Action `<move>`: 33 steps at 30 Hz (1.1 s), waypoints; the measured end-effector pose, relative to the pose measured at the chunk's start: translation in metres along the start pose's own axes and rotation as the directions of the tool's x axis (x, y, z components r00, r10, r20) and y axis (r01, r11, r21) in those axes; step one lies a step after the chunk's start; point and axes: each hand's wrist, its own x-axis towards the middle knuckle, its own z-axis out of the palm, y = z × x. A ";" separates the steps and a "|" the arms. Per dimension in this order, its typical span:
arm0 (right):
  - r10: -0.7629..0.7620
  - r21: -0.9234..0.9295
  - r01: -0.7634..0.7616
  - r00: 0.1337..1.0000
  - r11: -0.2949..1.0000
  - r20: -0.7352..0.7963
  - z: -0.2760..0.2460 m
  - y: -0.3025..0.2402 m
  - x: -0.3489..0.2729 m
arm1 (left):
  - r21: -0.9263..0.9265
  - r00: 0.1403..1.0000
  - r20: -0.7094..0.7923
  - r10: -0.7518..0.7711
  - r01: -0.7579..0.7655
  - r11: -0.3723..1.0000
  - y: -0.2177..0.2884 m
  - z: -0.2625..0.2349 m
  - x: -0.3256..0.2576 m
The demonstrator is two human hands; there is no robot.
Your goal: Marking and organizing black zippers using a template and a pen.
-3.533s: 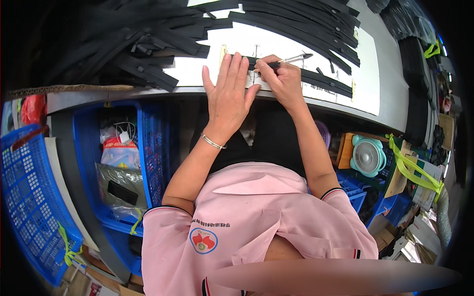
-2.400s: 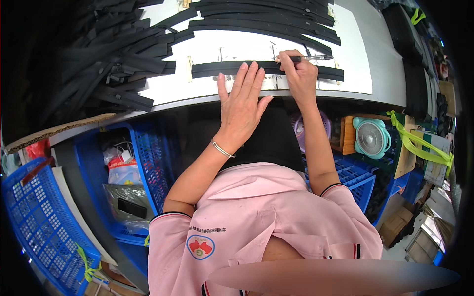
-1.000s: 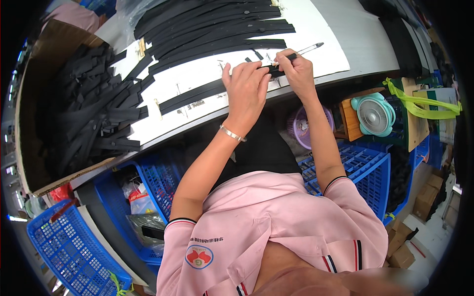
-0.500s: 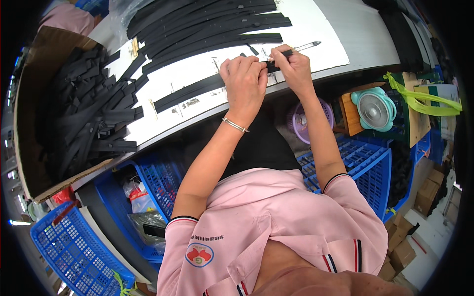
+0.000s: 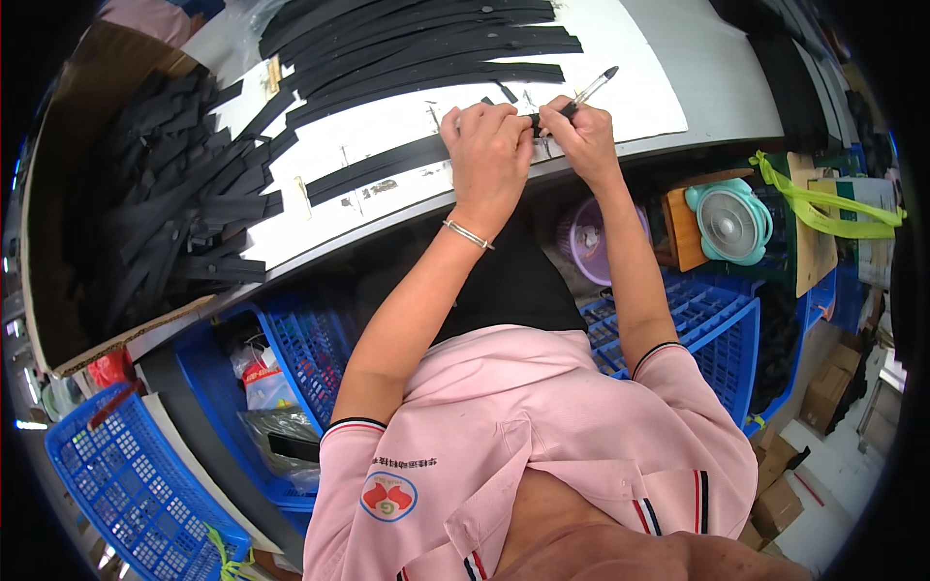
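On the white board, a black fabric strip lies along the near edge. My left hand presses it down with bent fingers, thumb side toward my other hand. Just beside it, at the strip's right end, my right hand is closed around a pen with a clear barrel and dark end, which points up and away to the right. The fingers hide the pen's tip and most of the strip's end. Several more black strips lie side by side farther back on the board.
A cardboard box heaped with black strips stands on the left. Below the table edge are blue plastic baskets, a purple basket and a teal fan. Dark rolled material lies at the far right.
The pen has tilted steeper, its rear end swinging up and toward the left. Both hands stay at nearly the same place on the strip, and the view has shifted slightly.
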 end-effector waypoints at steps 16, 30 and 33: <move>0.035 0.275 0.022 0.979 0.961 -0.202 -0.004 0.012 -0.008 | 0.181 0.980 0.200 0.004 -0.041 0.983 -0.055 -0.020 0.014; 0.210 0.332 -0.123 0.948 0.935 -0.240 -0.003 0.015 -0.012 | 0.690 0.973 0.143 -0.181 0.034 0.723 -0.142 -0.215 -0.058; 0.154 0.305 -0.091 0.969 0.948 -0.191 -0.009 0.031 -0.001 | 0.732 0.982 0.093 -0.165 0.045 0.680 -0.181 -0.263 -0.073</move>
